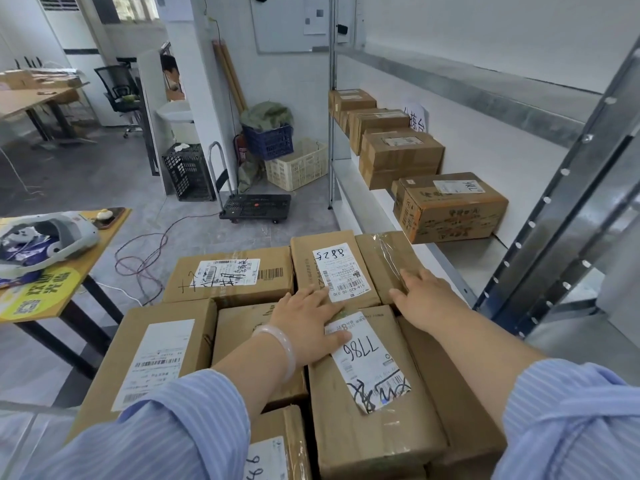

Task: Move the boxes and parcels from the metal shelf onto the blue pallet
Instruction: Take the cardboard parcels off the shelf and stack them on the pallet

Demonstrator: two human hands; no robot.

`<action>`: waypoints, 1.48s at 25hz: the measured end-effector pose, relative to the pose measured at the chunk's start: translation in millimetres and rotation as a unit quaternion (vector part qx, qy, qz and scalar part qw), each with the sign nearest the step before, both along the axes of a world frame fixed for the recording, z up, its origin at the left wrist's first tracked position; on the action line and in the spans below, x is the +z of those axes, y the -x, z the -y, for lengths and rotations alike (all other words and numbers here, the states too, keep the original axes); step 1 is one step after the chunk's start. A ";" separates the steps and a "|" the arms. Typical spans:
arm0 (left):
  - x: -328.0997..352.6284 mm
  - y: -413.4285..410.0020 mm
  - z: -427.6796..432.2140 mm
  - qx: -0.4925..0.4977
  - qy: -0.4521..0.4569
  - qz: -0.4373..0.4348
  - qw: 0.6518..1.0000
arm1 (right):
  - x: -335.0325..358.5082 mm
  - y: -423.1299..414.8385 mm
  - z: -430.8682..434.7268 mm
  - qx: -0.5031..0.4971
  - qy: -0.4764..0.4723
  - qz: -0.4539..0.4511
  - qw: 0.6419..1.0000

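black hand trolley (256, 206) on floor; cream crate (298, 165) behind it; black crate (188, 172) left.

The left hand (304, 327) hides a label corner on the 7786 box (346, 427), while the lower box (284, 427) just left of it is cut by the bottom edge.

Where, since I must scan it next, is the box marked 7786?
In the head view, the box marked 7786 lies low centre in the stack, its label's far end under the left hand; the right hand rests just beyond it.
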State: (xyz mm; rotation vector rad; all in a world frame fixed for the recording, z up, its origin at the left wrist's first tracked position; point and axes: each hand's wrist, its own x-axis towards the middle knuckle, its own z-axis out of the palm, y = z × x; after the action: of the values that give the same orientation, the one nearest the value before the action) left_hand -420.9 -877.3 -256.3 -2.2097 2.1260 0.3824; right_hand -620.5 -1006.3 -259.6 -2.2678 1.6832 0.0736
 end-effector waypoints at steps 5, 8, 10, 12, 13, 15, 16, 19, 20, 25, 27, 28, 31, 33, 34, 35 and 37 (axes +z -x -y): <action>3.6 4.7 -1.3 0.003 0.000 0.013 1.000 | 6.9 14.0 -2.2 0.004 -0.009 0.053 0.999; 3.7 16.3 -15.2 -0.006 0.036 -0.016 0.999 | 9.8 45.0 -14.2 0.004 0.020 0.079 0.997; 1.9 26.8 -30.1 -0.026 0.057 -0.032 0.998 | 7.3 72.1 -31.2 -0.004 0.020 0.091 0.996; -0.9 35.7 -43.9 -0.048 0.069 -0.036 0.996 | 1.3 96.0 -51.9 -0.018 -0.001 0.088 0.996; -1.9 38.6 -49.0 -0.058 0.071 -0.032 0.995 | -1.6 104.5 -60.4 -0.026 -0.010 0.082 0.996; -2.6 41.3 -55.3 -0.070 0.059 -0.020 0.996 | -6.6 113.3 -73.0 -0.040 -0.027 0.088 0.995; -2.5 40.9 -56.4 -0.072 0.050 -0.016 0.996 | -8.4 113.4 -76.5 -0.045 -0.034 0.102 0.993; -3.1 38.5 -57.1 -0.076 0.031 -0.003 0.997 | -11.5 107.3 -82.2 -0.049 -0.038 0.133 0.989; -3.8 37.3 -57.3 -0.075 0.028 0.000 0.997 | -12.2 105.0 -82.4 -0.050 -0.036 0.135 0.989; -4.5 35.8 -59.7 -0.066 0.021 0.010 0.998 | -9.9 98.3 -82.2 -0.047 -0.039 0.130 0.990; -1.7 37.3 -61.2 -0.063 0.020 0.010 0.998 | -9.1 99.7 -85.6 -0.053 -0.035 0.146 0.987; -0.7 38.3 -62.5 -0.062 0.023 0.005 0.998 | -9.3 102.1 -88.5 -0.065 -0.026 0.164 0.984; -2.0 42.8 -70.9 -0.067 0.038 -0.012 0.997 | -13.1 116.2 -102.9 -0.141 0.008 0.251 0.958; -4.8 44.7 -77.1 -0.072 0.040 -0.009 0.997 | -19.7 127.5 -114.5 -0.199 -0.009 0.295 0.935; -6.4 45.1 -78.9 -0.075 0.039 -0.005 0.996 | -23.6 132.6 -119.2 -0.224 -0.031 0.300 0.927; -7.2 45.9 -80.5 -0.075 0.036 0.003 0.997 | -26.2 135.8 -122.6 -0.245 -0.064 0.296 0.921; -8.3 46.1 -80.8 -0.074 0.035 0.005 0.997 | -28.2 136.6 -124.2 -0.277 -0.123 0.295 0.906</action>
State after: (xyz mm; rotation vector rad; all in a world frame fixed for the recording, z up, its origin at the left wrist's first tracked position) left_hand -467.0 -796.5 -264.6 -2.0659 2.3127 0.2937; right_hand -757.1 -882.1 -287.8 -1.3620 1.7629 -0.4557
